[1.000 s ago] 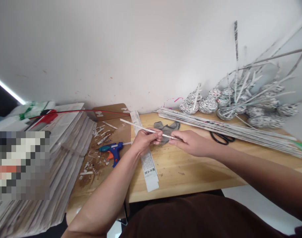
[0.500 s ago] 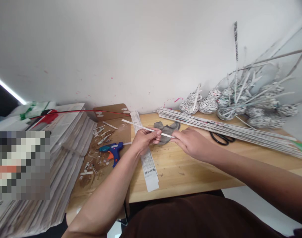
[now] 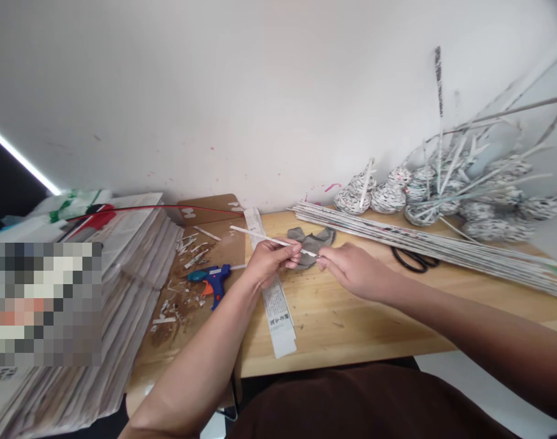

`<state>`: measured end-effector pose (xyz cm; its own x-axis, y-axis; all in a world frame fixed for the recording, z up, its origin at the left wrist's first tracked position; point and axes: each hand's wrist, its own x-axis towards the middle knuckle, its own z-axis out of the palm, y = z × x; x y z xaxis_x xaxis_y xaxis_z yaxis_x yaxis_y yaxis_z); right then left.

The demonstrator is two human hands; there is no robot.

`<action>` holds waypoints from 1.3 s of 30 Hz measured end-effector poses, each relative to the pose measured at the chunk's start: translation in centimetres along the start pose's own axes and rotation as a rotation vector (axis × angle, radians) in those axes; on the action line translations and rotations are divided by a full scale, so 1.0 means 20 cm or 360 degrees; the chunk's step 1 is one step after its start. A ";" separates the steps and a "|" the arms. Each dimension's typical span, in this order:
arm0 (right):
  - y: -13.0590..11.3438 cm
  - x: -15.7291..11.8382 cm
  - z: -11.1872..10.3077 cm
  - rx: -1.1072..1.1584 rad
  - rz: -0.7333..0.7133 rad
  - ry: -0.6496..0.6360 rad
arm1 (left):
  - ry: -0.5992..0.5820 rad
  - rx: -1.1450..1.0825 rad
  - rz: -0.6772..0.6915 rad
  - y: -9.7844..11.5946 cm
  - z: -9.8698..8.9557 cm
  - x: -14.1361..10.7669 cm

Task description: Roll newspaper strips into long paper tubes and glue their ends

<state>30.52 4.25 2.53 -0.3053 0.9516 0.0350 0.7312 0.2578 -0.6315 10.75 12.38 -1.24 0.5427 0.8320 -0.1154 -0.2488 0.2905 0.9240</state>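
Note:
A thin white rolled-paper stick (image 3: pixel 251 233) runs through both hands above the table. My left hand (image 3: pixel 274 261) is closed round its middle, thumb on top. At its right end my right hand (image 3: pixel 344 267) pinches the stick, and a short piece shows between the two hands. Beneath them a crumpled grey cloth (image 3: pixel 326 236) lies on the wood. A strip of printed newspaper (image 3: pixel 279 320) lies flat under my left wrist, running toward the front edge.
A blue glue gun (image 3: pixel 218 283) lies among paper scraps on brown board at left, beside a tall newspaper stack (image 3: pixel 136 286). On the right are a bundle of paper sticks (image 3: pixel 397 235), black-handled scissors (image 3: pixel 410 261) and several woven paper shapes (image 3: pixel 388 198) against the wall.
The whole view has shifted slightly, so things sit a little further right and lower. Both hands keep their hold on the paper stick, with a slightly wider gap between them.

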 end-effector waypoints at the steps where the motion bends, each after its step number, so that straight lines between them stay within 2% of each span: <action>1: 0.02 0.00 0.00 0.0226 0.0068 -0.0152 | -0.0001 0.0001 -0.0011 0.00 0.00 0.00; 3: 0.06 0.01 -0.02 0.0691 0.0197 -0.0484 | -0.0011 -0.0001 -0.0039 0.01 0.00 0.00; 4: 0.07 0.01 -0.03 0.0813 0.0239 -0.0581 | -0.0020 -0.0004 -0.0045 0.01 0.00 0.00; 5: 0.07 0.02 -0.03 0.0818 0.0256 -0.0591 | -0.0028 -0.0008 -0.0043 0.01 0.01 0.00; 6: 0.07 0.02 -0.03 0.0715 0.0237 -0.0518 | -0.0034 -0.0008 -0.0037 0.00 0.01 0.00; 9: 0.02 0.01 -0.01 0.0131 0.0011 -0.0083 | -0.0041 0.0009 -0.0021 0.00 0.01 0.00; 11: 0.01 0.01 0.00 -0.0029 -0.0084 0.0041 | -0.0033 0.0024 -0.0014 -0.01 0.00 0.00; 12: 0.02 0.02 0.00 0.0051 -0.0047 -0.0025 | -0.0024 0.0029 -0.0015 -0.01 0.00 0.00; 16: 0.07 0.02 -0.03 0.0845 0.0273 -0.0658 | -0.0024 0.0061 -0.0057 -0.01 0.00 0.00; 17: 0.08 0.02 -0.03 0.0918 0.0303 -0.0729 | -0.0028 0.0071 -0.0065 -0.01 0.00 0.00; 19: 0.06 0.02 -0.03 0.0743 0.0253 -0.0628 | -0.0027 0.0083 -0.0068 -0.02 0.00 0.00; 22: 0.01 0.01 -0.01 0.0193 0.0016 -0.0165 | -0.0027 0.0087 -0.0066 -0.02 0.01 0.00; 23: 0.00 0.01 -0.01 0.0119 -0.0022 -0.0080 | -0.0032 0.0089 -0.0068 -0.02 0.01 0.00; 24: 0.00 0.02 -0.01 0.0148 -0.0009 -0.0096 | -0.0041 0.0091 -0.0073 -0.02 0.01 0.00; 25: 0.01 0.02 -0.01 0.0271 0.0048 -0.0201 | -0.0054 0.0091 -0.0077 -0.02 0.01 -0.01; 28: 0.06 0.03 -0.04 0.0817 0.0255 -0.0694 | -0.0101 0.0101 -0.0075 -0.01 0.01 -0.01; 29: 0.07 0.04 -0.04 0.0894 0.0284 -0.0767 | -0.0104 0.0106 -0.0071 -0.01 0.00 -0.01; 31: 0.07 0.04 -0.05 0.0739 0.0245 -0.0668 | -0.0080 0.0113 -0.0066 -0.02 0.00 -0.01; 35: 0.00 0.03 -0.02 -0.0013 -0.0119 -0.0052 | -0.0042 0.0101 -0.0072 -0.01 0.00 0.00; 36: 0.00 0.02 -0.01 -0.0042 -0.0132 -0.0026 | -0.0050 0.0103 -0.0078 -0.01 0.00 0.00; 37: 0.00 0.02 -0.01 0.0038 -0.0084 -0.0104 | -0.0063 0.0106 -0.0086 -0.01 0.00 -0.01; 39: 0.03 0.03 -0.02 0.0413 0.0096 -0.0447 | -0.0086 0.0105 -0.0099 0.00 0.00 -0.01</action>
<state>31.14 4.99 2.49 -0.4480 0.8717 -0.1987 0.5854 0.1180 -0.8021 10.70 12.15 -1.20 0.5982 0.7862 -0.1550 -0.1610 0.3074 0.9379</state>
